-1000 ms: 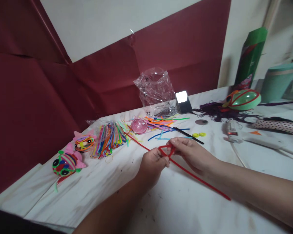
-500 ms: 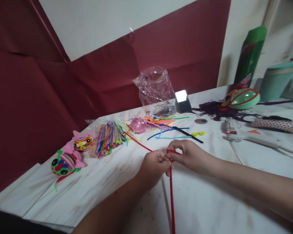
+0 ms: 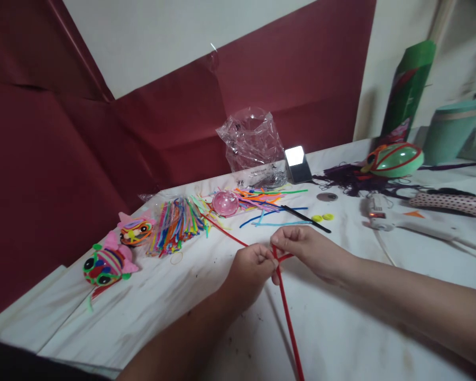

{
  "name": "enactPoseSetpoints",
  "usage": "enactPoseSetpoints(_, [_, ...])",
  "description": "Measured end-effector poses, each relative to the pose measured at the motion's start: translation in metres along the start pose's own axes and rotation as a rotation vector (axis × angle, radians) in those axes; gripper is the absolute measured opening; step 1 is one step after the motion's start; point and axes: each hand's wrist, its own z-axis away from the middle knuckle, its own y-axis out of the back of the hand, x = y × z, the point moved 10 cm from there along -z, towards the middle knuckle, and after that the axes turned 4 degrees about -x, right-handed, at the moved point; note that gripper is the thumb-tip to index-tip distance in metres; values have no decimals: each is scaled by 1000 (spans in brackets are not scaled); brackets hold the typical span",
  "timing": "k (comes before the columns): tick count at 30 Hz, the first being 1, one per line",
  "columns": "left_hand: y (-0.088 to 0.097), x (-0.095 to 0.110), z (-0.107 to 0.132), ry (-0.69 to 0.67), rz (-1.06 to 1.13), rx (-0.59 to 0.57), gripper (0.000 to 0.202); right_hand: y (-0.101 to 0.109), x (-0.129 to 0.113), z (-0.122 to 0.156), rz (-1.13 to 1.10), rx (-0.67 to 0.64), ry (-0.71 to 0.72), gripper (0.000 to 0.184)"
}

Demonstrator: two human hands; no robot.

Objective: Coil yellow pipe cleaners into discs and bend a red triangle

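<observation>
Red pipe cleaners [image 3: 289, 317] cross between my two hands above the white table [image 3: 353, 328]. My left hand [image 3: 254, 269] pinches them at the crossing, with one length running away to the upper left and another hanging down toward me. The fingers of my right hand [image 3: 297, 244] are closed on a short upright end of the red pipe cleaner, just beside my left fingertips. Beyond the hands lie a black pipe cleaner [image 3: 306, 219], light blue and dark blue ones, and two yellow pieces [image 3: 322, 217].
At the left sit two colourful fish-like figures [image 3: 105, 264] and a bundle of pipe cleaners [image 3: 178, 225]. A pink clear half-shell [image 3: 225, 203] and a plastic bag [image 3: 254, 148] stand farther back. On the right are a glue gun [image 3: 412, 225], a green balloon-like form [image 3: 399, 160] and a teal bin [image 3: 452, 129].
My right hand has shifted its grip slightly up, and the short red end now stands upright. The hanging red length has swung to the right at its lower end.
</observation>
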Motion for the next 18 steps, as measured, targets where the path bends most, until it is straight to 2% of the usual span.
enactPoseSetpoints(3, [12,-2,-2,-5,84,113,5,29,-4,-4,35,182,38,33])
enactPoseSetpoints(5, [22,-2,-3,-19,158,192,5,40,-1,-7,12,243,33,36])
enactPoseSetpoints(7, [29,-2,-5,-46,215,238,6,38,3,-9,9,214,17,35])
enactPoseSetpoints(11, [31,-2,-6,-60,225,255,4,14,7,-6,1,71,29,27])
enactPoseSetpoints(14, [25,-3,-5,-47,194,215,5,4,8,-4,-48,21,36,25])
enactPoseSetpoints(18, [18,-5,-6,-34,185,150,5,3,9,-4,-82,9,27,23])
